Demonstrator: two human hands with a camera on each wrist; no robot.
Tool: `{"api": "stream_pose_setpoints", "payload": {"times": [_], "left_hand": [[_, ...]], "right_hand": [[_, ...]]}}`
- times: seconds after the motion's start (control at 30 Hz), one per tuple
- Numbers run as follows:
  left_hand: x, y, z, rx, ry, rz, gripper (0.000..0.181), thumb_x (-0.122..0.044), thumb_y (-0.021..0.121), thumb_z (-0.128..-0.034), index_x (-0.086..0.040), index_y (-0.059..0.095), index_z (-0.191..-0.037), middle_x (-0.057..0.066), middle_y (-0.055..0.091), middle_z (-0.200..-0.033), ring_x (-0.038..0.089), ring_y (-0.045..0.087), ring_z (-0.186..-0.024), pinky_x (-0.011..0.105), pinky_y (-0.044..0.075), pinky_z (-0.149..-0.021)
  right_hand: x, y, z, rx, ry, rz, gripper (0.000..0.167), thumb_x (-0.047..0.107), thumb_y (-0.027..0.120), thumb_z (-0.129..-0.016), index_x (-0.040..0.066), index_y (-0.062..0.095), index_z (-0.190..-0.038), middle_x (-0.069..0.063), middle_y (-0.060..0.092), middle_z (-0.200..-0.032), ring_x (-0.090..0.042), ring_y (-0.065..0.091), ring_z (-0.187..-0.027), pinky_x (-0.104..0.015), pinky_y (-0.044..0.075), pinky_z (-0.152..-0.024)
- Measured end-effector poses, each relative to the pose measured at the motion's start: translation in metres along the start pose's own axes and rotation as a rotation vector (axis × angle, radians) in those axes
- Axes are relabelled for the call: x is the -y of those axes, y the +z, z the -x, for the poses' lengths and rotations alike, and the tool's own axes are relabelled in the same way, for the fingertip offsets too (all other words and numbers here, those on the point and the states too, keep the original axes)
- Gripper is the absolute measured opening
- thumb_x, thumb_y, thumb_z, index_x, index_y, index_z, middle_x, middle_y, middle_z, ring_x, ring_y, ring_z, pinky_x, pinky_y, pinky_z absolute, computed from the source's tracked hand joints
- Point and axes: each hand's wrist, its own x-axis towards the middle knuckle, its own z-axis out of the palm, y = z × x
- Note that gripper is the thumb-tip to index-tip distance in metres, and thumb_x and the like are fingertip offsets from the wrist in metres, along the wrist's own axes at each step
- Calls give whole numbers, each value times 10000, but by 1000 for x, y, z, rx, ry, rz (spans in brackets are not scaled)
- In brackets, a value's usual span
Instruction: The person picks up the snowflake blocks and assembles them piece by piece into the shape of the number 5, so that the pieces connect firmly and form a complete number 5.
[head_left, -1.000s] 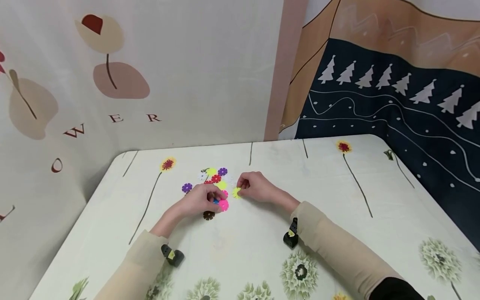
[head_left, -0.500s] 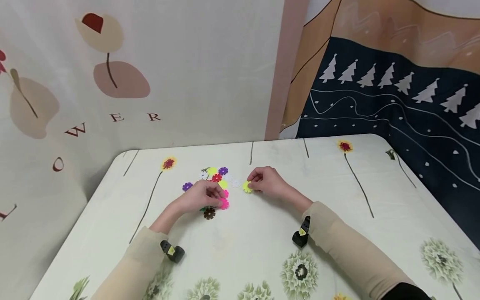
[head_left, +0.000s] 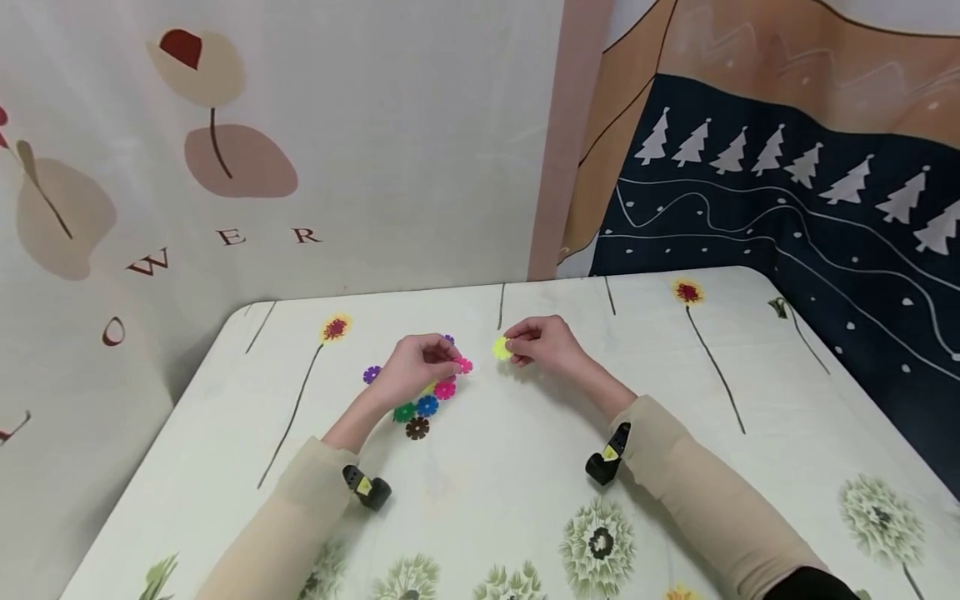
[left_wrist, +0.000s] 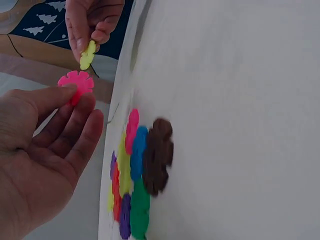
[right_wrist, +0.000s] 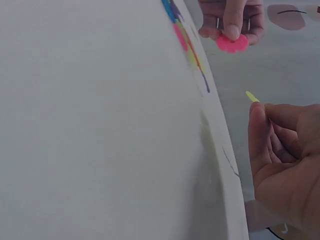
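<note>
My left hand pinches a pink flower-shaped plastic disc between thumb and fingers, raised over the scattered pieces. To its right, my right hand pinches a yellow flower-shaped disc with thumb and index finger, also off the table. The two discs face each other with a gap between them. Under and around my left hand lie several more discs: a brown disc, a green disc, a blue disc, another pink disc and a purple disc. My left hand hides part of this group.
A white flower-printed cloth covers the table. Behind it hangs a pale printed curtain, with a dark tree-patterned cloth at the right. Each sleeve cuff carries a small black device.
My left hand has picked up a pink disc and risen up and away from the pile. My right hand has carried the yellow disc right, then upward.
</note>
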Motion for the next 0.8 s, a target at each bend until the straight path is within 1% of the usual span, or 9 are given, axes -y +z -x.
{"api": "stream_pose_setpoints", "payload": {"times": [0.17, 0.27, 0.4, 0.53, 0.67, 0.8], "left_hand": [[-8, 10, -10, -24, -9, 92, 140, -110, 758, -946, -54, 712, -1066, 79, 722, -968, 298, 700, -854, 381, 606, -797], [-12, 15, -15, -50, -1, 125, 140, -107, 751, -951, -46, 708, -1070, 85, 724, -972, 321, 707, -874, 395, 606, -814], [-16, 20, -21, -82, 13, 133, 120, -94, 743, -955, -41, 706, -1056, 91, 725, -971, 314, 720, -875, 361, 607, -804], [-20, 23, -25, -87, 20, 142, 110, -68, 744, -949, -22, 691, -1034, 115, 728, -966, 298, 732, -853, 343, 609, -790], [-23, 28, -29, -78, 36, 160, 109, -43, 743, -942, -2, 679, -1019, 149, 729, -963, 318, 735, -845, 387, 613, -796], [-25, 34, -32, -82, 89, 145, 111, -41, 750, -936, 13, 683, -1006, 131, 733, -938, 322, 737, -823, 389, 616, -778]], "right_hand": [[3, -6, 0, -33, 23, -77, 216, 33, 695, -971, -70, 697, -1161, -160, 724, -986, -135, 688, -705, -272, 603, -703], [6, -8, 1, -38, 27, -108, 226, 36, 692, -972, -74, 693, -1171, -161, 724, -984, -130, 690, -705, -270, 602, -707], [9, -13, 5, -52, 33, -128, 226, 37, 690, -974, -68, 698, -1173, -159, 726, -989, -128, 691, -706, -264, 601, -711], [8, -17, 7, -69, 35, -138, 233, 45, 690, -977, -66, 698, -1181, -169, 723, -1008, -125, 695, -714, -254, 599, -720], [7, -18, 8, -84, 48, -159, 245, 50, 691, -980, -76, 695, -1189, -176, 723, -1019, -117, 701, -713, -249, 598, -730], [6, -18, 11, -105, 68, -188, 245, 46, 695, -976, -83, 700, -1185, -167, 726, -1001, -112, 701, -704, -242, 596, -730]]}}
